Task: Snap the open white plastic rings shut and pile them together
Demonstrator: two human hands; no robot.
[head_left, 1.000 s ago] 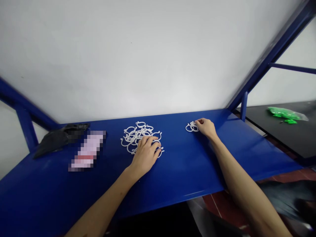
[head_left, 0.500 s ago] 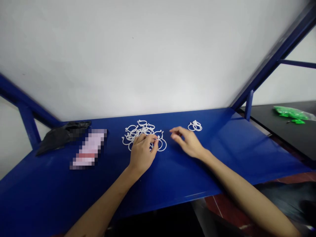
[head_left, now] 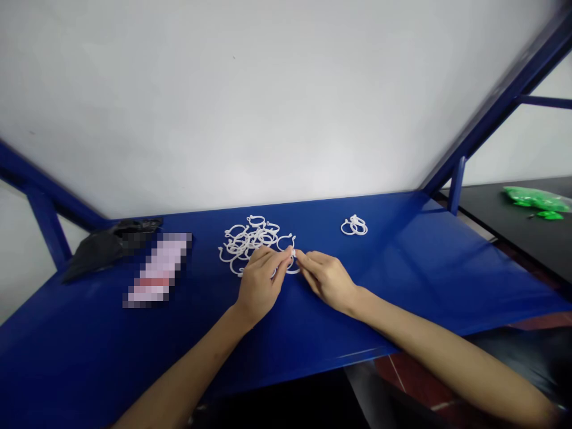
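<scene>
Head view: left grip (head_left: 259, 285), right grip (head_left: 329, 279) both pinch white ring (head_left: 294, 255) at fingertips, beside ring pile (head_left: 245, 239).

The table top (head_left: 402, 286) is a deep, glossy blue, and its slanting frame bars (head_left: 491, 113) match it. The heap of rings (head_left: 248, 238) is white, as are the small cluster (head_left: 354, 226) further right and the single ring (head_left: 294, 254) pinched between the left hand (head_left: 259, 286) and the right hand (head_left: 328, 279). The wall (head_left: 268, 101) is plain off-white. A crumpled bag (head_left: 96, 250) at the left is black. The neighbouring table (head_left: 527, 244) is black and bears bright green pieces (head_left: 536, 199).
</scene>
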